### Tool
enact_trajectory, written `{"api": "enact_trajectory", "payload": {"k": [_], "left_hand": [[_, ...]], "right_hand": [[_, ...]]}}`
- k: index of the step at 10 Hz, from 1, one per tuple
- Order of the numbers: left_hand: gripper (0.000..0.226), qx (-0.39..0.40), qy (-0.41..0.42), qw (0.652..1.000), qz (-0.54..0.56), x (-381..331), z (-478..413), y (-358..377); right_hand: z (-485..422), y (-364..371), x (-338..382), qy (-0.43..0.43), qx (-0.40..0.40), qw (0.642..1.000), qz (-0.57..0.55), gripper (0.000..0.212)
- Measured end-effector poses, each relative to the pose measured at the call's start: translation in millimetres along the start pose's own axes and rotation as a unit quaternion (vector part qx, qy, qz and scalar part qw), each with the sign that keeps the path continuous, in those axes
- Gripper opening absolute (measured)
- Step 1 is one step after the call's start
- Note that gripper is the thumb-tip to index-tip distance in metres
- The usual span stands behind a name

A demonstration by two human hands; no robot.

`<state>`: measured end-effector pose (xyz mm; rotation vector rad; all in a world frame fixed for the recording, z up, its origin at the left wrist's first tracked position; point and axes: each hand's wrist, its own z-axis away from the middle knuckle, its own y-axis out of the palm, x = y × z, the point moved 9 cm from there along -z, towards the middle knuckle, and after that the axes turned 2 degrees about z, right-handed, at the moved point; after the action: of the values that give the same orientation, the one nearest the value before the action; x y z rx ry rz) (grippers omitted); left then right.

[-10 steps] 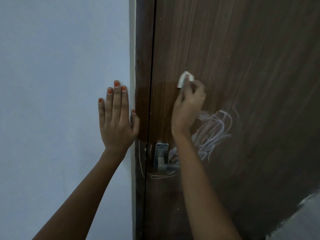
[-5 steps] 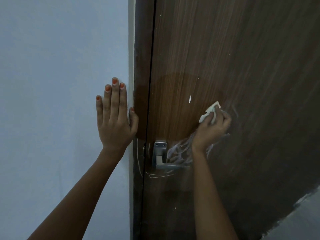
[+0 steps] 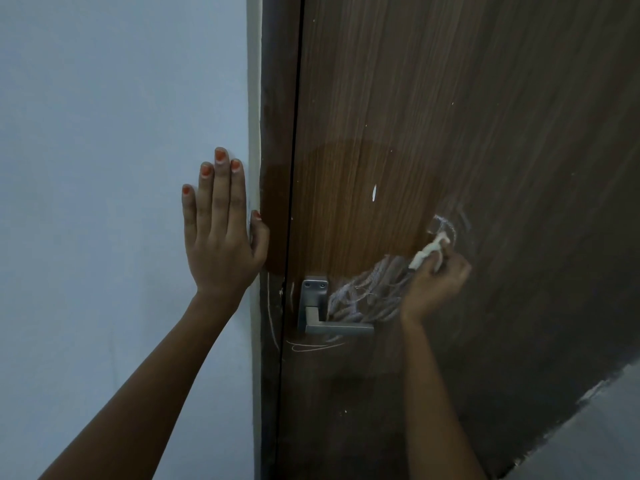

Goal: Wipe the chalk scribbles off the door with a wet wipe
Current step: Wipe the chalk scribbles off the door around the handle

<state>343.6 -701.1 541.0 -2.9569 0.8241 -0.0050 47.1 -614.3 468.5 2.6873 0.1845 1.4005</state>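
From my seat the brown wood-grain door (image 3: 485, 116) fills most of the view, its top and far right cut off by the frame edge. To its left is the pale blue wall (image 3: 104, 133), with the dark door frame (image 3: 277, 98) between them. At bottom right a grey strip, perhaps floor (image 3: 595, 431), is too dim to make out.

The chalk scribbles (image 3: 367, 296) sit in a tangled white patch just right of the metal door handle (image 3: 320, 313), with a fainter loop higher up near the wipe and thin chalk lines running down the frame and under the handle. A small white fleck (image 3: 373, 193) stands alone above them. I can read no letters in the marks, and I see no brand or label anywhere.

My left hand (image 3: 221, 237) lies flat on the wall, fingers spread and straight, the thumb touching the frame edge; that grip holds nothing. My right hand (image 3: 434, 282) is pressed to the door at the right end of the scribbles, its grip pinching the bunched white wet wipe (image 3: 427, 252), which pokes out above the fingers. How much wipe is folded under the hand is hidden.
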Motion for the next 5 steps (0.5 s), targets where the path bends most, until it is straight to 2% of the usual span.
{"api": "enact_trajectory", "payload": {"k": [1, 2, 3, 5], "left_hand": [[0.056, 0.000, 0.000, 1.000, -0.002, 0, 0, 0], [0.056, -0.001, 0.000, 1.000, -0.002, 0, 0, 0], [0.056, -0.002, 0.002, 1.000, -0.002, 1, -1, 0], [0.056, -0.001, 0.000, 1.000, 0.000, 1, 1, 0]], "right_hand": [[-17, 3, 13, 0.003, -0.028, 0.999, -0.020, 0.024], [-7, 27, 49, -0.082, 0.016, 0.996, -0.019, 0.023], [7, 33, 54, -0.133, 0.041, 0.990, -0.002, 0.021], [-8, -12, -14, 0.050, -0.066, 0.996, -0.035, 0.024]]}}
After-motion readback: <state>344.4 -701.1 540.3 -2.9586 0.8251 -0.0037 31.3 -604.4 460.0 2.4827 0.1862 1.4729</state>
